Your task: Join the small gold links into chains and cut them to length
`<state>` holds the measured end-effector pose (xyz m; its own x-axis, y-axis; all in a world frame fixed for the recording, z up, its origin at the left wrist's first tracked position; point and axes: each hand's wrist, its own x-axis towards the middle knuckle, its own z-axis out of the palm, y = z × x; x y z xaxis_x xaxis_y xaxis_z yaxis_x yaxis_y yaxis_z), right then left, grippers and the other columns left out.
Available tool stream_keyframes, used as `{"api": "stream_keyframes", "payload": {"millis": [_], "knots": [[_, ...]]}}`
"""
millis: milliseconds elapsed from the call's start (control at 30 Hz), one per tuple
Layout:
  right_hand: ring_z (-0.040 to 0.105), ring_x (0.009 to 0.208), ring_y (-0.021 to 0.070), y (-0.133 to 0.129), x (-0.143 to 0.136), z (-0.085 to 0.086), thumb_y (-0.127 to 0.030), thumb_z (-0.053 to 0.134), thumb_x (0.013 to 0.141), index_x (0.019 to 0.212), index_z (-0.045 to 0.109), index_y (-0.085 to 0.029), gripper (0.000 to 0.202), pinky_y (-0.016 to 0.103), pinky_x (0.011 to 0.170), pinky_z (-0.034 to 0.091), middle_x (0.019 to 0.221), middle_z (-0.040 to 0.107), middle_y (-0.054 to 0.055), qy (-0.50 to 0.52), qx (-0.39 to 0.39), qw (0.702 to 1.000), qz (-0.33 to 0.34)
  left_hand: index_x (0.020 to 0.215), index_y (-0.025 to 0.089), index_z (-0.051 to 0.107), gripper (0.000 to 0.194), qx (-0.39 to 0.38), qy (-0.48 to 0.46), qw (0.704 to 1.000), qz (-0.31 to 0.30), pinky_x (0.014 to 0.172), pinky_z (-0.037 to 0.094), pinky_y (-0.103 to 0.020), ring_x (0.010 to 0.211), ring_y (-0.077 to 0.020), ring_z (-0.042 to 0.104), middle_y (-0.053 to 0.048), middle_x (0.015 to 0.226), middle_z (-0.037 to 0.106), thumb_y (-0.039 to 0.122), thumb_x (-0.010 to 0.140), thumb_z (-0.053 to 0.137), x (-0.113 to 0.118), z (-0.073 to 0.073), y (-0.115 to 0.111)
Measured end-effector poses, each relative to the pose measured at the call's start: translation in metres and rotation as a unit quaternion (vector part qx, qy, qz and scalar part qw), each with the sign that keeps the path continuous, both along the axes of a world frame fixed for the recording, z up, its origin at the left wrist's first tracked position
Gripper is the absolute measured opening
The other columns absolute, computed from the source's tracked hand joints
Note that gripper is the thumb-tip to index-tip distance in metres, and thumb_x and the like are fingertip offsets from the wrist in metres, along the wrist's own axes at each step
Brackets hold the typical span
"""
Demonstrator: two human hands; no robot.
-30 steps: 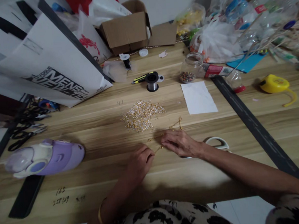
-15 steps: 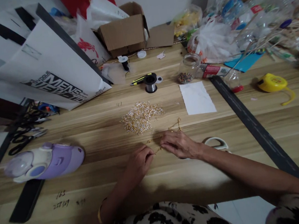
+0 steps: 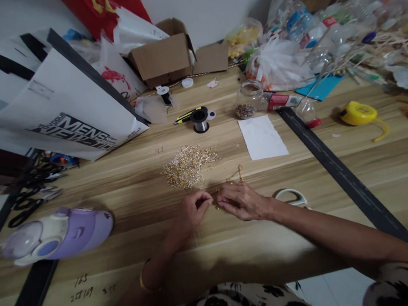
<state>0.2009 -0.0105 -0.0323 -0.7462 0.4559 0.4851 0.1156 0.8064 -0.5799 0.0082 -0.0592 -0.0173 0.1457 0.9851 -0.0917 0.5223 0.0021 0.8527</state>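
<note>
My right hand (image 3: 241,201) is closed with its fingertips pinched on a thin gold beaded chain (image 3: 240,173), whose end lies on the table beyond the knuckles. Close on its left, my left hand (image 3: 194,208) pinches thumb and forefinger together, pointing at the right fingertips; whatever is between them is too small to make out. Just past both hands lies a pile of small gold and clear beaded pieces (image 3: 189,167). A pale scissor handle (image 3: 303,197) shows beside my right wrist, the rest hidden beneath the hand and forearm.
Behind the pile stand a wire spool (image 3: 200,121), a yellow-black cutter (image 3: 183,116) and a jar of beads (image 3: 248,100). White paper (image 3: 263,138), a long dark ruler (image 3: 347,177) and a tape measure (image 3: 359,112) lie right. Left are a purple bottle (image 3: 79,232), pliers (image 3: 34,201) and a paper bag (image 3: 66,102).
My left hand has moved up and nearer the right fingertips, and the stretch of gold chain between the hands no longer shows. The whole view has shifted slightly.
</note>
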Motion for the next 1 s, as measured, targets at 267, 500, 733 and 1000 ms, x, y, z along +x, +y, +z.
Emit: {"api": "stream_keyframes", "payload": {"millis": [267,500,733,1000], "knots": [[0.050,0.064,0.0129,-0.0003,-0.0004,0.0042,-0.015,0.045,0.089,0.082,0.053,-0.016,0.010,0.024,0.059,0.039,0.071,0.057,0.003,-0.006,-0.004,1.000,-0.006,0.072,0.015,0.061,0.012,0.015,-0.010,1.000,0.006,0.061,0.043,-0.023,0.063,-0.0131,0.055,-0.002,0.067,0.061,0.020,0.078,0.053,0.0043,-0.0039,0.0015],[0.047,0.060,0.0119,-0.0008,-0.0009,0.0015,-0.014,0.047,0.086,0.082,0.052,-0.016,0.007,0.023,0.057,0.037,0.067,0.054,0.001,-0.014,-0.015,1.000,-0.016,0.071,0.015,0.062,0.012,0.016,-0.002,1.000,0.015,0.060,0.042,-0.023,0.063,-0.0133,0.055,-0.002,0.067,0.061,0.020,0.078,0.053,0.0061,0.0011,0.0003],[0.046,0.059,0.0117,-0.0015,-0.0013,0.0048,-0.013,0.047,0.085,0.081,0.052,-0.016,0.007,0.023,0.057,0.037,0.066,0.054,0.000,-0.010,-0.026,1.000,-0.009,0.071,0.015,0.062,0.011,0.022,-0.001,1.000,0.015,0.060,0.042,-0.023,0.063,-0.0130,0.055,-0.002,0.066,0.061,0.018,0.077,0.054,0.0058,-0.0017,-0.0004],[0.048,0.061,0.0125,-0.0013,-0.0006,0.0028,-0.013,0.047,0.085,0.082,0.052,-0.017,0.007,0.024,0.058,0.038,0.068,0.055,0.001,-0.018,-0.031,0.999,-0.007,0.070,0.015,0.062,0.011,0.025,0.008,1.000,0.013,0.059,0.042,-0.022,0.063,-0.0126,0.055,-0.002,0.066,0.061,0.017,0.077,0.054,0.0065,0.0024,-0.0002]]}}
